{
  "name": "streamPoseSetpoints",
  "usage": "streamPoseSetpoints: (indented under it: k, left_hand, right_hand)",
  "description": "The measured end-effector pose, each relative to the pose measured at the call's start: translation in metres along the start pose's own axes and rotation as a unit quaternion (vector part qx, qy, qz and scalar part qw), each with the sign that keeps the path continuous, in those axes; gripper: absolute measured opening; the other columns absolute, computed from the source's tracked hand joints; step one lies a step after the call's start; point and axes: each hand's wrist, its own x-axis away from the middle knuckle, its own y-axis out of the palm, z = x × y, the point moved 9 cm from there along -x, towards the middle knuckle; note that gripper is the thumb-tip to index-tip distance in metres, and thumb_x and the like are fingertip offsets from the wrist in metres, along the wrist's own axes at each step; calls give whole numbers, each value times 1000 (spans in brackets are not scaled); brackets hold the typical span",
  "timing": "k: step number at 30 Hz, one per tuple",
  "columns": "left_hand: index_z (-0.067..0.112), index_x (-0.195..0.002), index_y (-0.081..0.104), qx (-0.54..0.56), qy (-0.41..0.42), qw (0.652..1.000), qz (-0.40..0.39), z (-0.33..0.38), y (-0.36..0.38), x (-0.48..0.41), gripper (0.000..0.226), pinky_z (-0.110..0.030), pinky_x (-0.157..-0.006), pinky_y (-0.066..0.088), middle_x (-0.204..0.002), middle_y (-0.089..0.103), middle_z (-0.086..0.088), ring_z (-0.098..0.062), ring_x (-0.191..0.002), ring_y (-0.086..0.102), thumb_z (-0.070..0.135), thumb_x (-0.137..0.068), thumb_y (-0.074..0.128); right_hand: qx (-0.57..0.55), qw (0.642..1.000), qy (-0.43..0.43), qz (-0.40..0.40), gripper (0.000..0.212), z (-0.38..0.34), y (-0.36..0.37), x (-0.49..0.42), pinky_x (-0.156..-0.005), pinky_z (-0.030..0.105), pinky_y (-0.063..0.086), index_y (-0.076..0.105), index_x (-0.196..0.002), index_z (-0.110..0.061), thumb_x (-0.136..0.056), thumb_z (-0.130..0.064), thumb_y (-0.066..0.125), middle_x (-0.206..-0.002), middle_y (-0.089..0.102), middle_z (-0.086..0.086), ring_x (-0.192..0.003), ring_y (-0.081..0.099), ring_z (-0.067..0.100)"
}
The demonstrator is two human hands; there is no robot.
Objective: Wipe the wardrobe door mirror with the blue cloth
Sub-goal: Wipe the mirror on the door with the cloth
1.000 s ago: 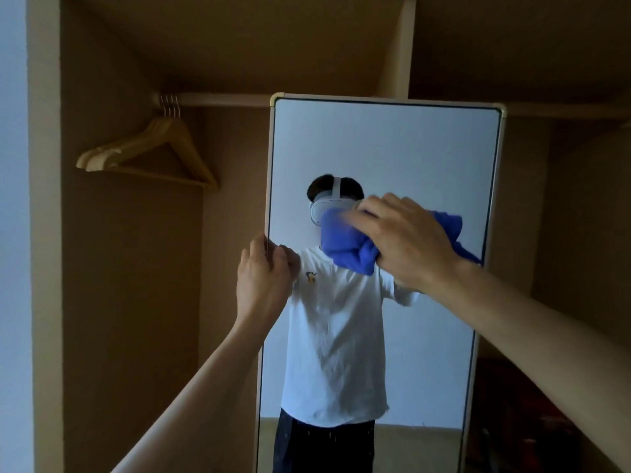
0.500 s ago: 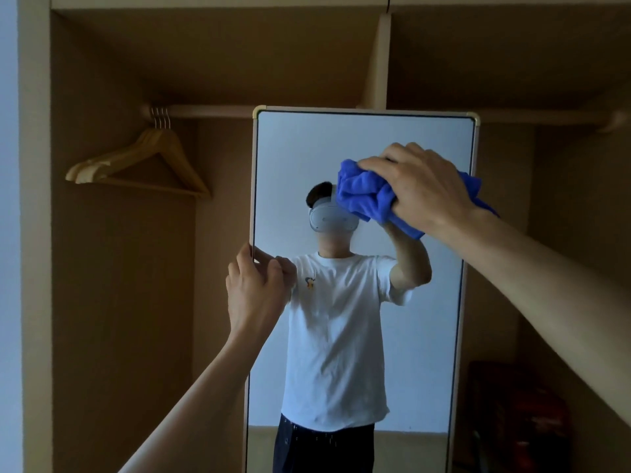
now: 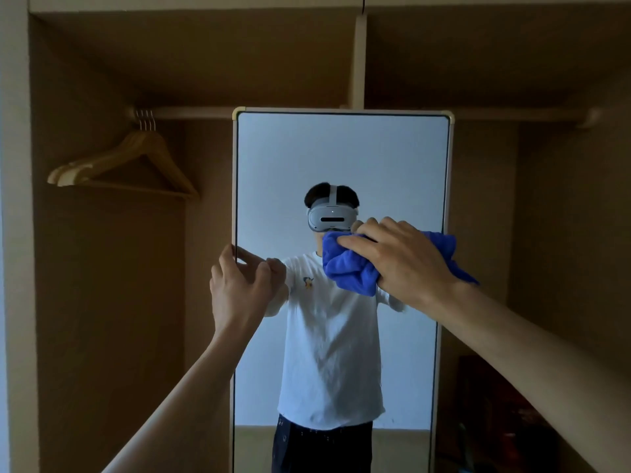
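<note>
Wooden hangers (image 3: 123, 165) are dangling off the rail at ten o'clock, well out of the action. The left hand (image 3: 239, 285) is grasping the frame of the mirror (image 3: 341, 158) at its nine o'clock edge, fingers curled round it. I'd say it's steadying the door against the push. The glass is looking bright and streak-free, reflecting the person. Over at three o'clock, the blue cloth (image 3: 348, 268) is sitting bunched and thick against the glass, the right hand (image 3: 403, 261) clutching it.
</note>
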Motion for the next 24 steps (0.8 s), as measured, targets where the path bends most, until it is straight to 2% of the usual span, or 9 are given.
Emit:
streamPoseSetpoints:
  k: [3,6,9,12,14,16,20,24]
  left_hand:
    - [21,-157,26,-5,5,1000,0,0,-1,1,70,-55,-108,46,-153,40,-9,-30,-137,44,39,-98,58]
    - [22,-157,26,-7,6,1000,-2,0,0,1,70,-55,-107,46,-153,40,-9,-30,-137,45,40,-98,59]
    - [21,-158,23,-8,3,1000,0,0,2,0,72,-55,-105,48,-154,39,-10,-32,-135,48,41,-98,58]
    - [21,-159,20,-8,-8,1000,9,-1,6,1,75,-54,-102,50,-155,37,-12,-34,-133,50,43,-98,58]
    - [22,-160,19,-7,-15,1000,15,-2,8,1,76,-56,-104,48,-155,36,-11,-35,-135,47,43,-98,58]
    - [22,-160,18,-5,-20,1000,16,-2,10,1,78,-57,-107,45,-156,34,-11,-35,-138,44,43,-97,59]
    - [22,-161,16,-7,-24,999,23,-2,12,2,80,-58,-110,42,-158,30,-12,-35,-143,37,42,-97,59]
    - [22,-161,14,-7,-26,999,19,-3,14,4,82,-59,-109,43,-159,29,-12,-36,-143,36,42,-97,59]
  right_hand:
    - [-6,1000,13,3,37,11,-9,-4,-85,45,46,61,-131,-13,-95,-14,53,-114,63,8,-98,57,29]
    - [10,999,38,33,38,32,-31,-14,-85,51,49,62,-131,-14,-94,-17,54,-112,63,9,-99,58,31]
    - [16,994,78,69,47,65,-55,-25,-84,50,49,61,-132,-14,-86,-20,49,-112,64,11,-99,58,33]
    - [30,991,92,89,43,85,-64,-29,-78,47,48,61,-132,-14,-89,-13,59,-112,64,12,-96,58,34]
    - [22,992,88,89,42,84,-62,-27,-76,47,49,63,-129,-14,-90,-21,48,-108,65,11,-92,58,34]
    - [4,994,74,83,51,77,-57,-20,-75,48,50,64,-126,-13,-88,-30,35,-105,66,11,-89,58,33]
    - [-3,996,70,62,41,69,-34,1,-79,48,50,64,-131,-16,-90,-11,62,-110,66,8,-92,59,32]
    - [-25,998,49,39,42,50,-16,24,-79,49,51,65,-127,-13,-86,-2,63,-109,67,8,-90,60,31]
